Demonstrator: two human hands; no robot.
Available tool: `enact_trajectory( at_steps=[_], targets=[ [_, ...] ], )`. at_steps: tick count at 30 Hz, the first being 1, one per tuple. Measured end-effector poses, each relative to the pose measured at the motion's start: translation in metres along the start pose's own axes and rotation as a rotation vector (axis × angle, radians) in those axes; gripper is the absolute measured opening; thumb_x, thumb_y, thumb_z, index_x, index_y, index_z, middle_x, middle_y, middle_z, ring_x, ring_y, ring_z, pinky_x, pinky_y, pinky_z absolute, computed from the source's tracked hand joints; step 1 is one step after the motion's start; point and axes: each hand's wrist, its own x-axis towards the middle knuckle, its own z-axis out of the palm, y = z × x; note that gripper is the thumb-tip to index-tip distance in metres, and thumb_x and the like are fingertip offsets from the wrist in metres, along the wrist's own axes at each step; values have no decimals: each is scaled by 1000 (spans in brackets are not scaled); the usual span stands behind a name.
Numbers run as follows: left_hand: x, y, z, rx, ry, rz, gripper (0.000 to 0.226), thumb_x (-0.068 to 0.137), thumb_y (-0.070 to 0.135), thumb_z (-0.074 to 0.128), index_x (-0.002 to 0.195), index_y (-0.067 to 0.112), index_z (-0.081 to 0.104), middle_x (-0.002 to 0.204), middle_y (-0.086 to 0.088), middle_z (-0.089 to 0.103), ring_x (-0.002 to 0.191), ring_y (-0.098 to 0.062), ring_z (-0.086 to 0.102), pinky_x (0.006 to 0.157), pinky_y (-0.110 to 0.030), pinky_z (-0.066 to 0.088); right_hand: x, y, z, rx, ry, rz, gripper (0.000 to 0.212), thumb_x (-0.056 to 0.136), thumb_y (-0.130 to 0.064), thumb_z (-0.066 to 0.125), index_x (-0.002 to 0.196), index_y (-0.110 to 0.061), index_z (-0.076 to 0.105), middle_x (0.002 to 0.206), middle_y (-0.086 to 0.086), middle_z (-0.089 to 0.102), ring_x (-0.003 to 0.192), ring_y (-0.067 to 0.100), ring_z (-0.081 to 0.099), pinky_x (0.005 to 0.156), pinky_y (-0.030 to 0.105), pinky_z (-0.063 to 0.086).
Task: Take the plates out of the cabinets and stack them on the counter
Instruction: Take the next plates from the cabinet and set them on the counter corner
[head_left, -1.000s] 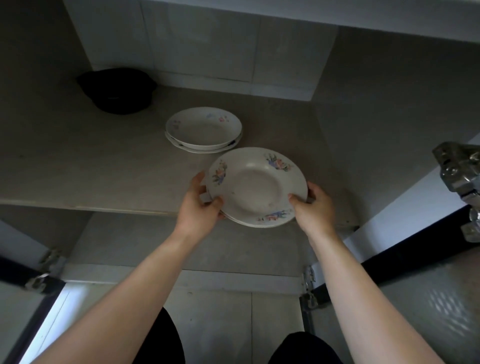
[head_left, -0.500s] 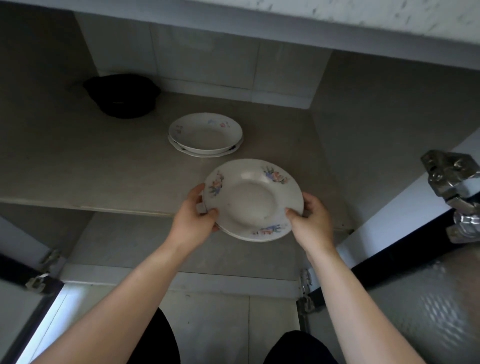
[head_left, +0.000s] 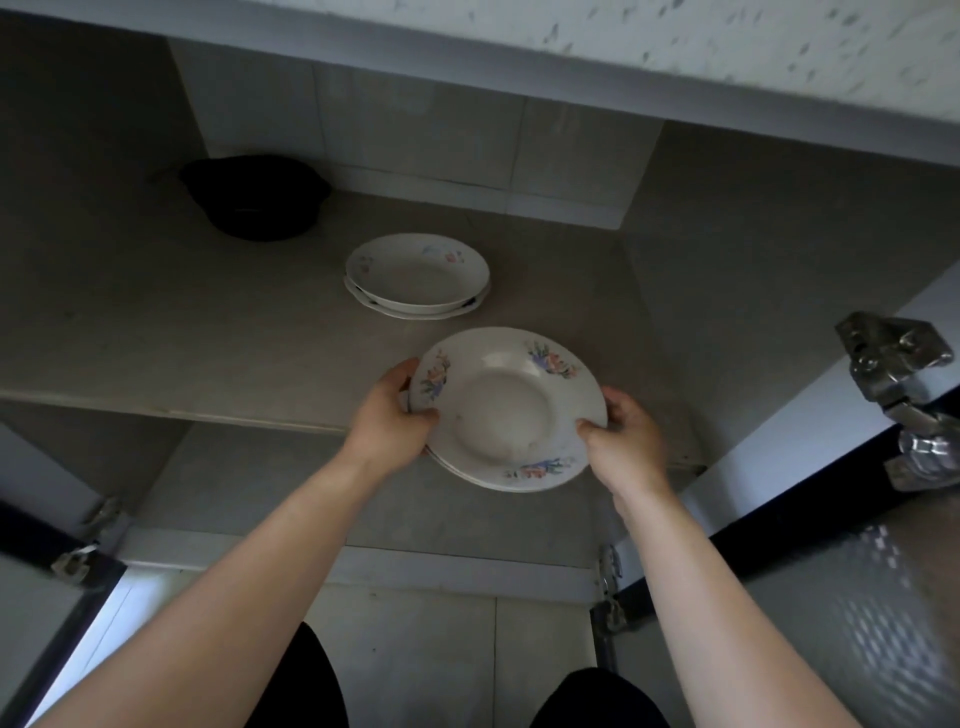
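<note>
Both hands, left hand (head_left: 387, 415) and right hand (head_left: 626, 441), grip opposite rims of the near plates (head_left: 506, 410), while more plates (head_left: 418, 275) wait farther back on the shelf (head_left: 208, 338).

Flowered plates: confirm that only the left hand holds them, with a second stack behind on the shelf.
Wrong. The head view shows both hands holding the flowered plates: left hand on the left rim, right hand on the right rim. The second stack does sit behind on the shelf.

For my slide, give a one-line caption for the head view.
Left hand and right hand hold stacked floral plates at the shelf edge; another stack sits behind.
</note>
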Motion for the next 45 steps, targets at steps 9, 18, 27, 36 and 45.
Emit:
enact_trajectory(
  at_steps=[9,18,27,36,45],
  targets=[
    [-38,-14,-29,-23,81,-36,52,80,-9,55,122,22,55,101,6,64,83,-18,65,53,-29,56,-44,-5,10,71,-19,50,44,83,4,59,115,-27,58,104,-10,60,85,-1,56,62,14,47],
    [-72,-12,-70,48,233,-29,61,78,-7,58,131,21,48,113,3,63,77,-18,67,66,-40,58,-72,-18,36,76,-83,18,44,81,3,62,107,-33,59,97,-22,58,86,-7,55,64,14,46],
    [-154,50,-136,117,336,-216,56,74,-1,56,125,22,51,107,13,64,78,-17,68,64,-32,54,-144,-87,61,-115,-253,148,46,81,-2,63,118,-30,59,104,-12,65,86,-1,61,81,30,52],
    [-285,199,-204,29,491,-447,58,78,-6,51,96,50,49,96,29,59,61,0,65,48,-20,46,-251,-232,54,-270,-551,214,49,83,-7,63,122,-34,54,118,-11,60,92,12,65,84,41,56],
    [-378,357,-231,39,680,-437,57,79,-7,55,118,33,51,102,25,55,73,-9,67,59,-35,60,-308,-386,12,-237,-728,44,51,82,-12,65,129,-28,52,117,-14,60,86,3,66,74,28,57]
  ],
)
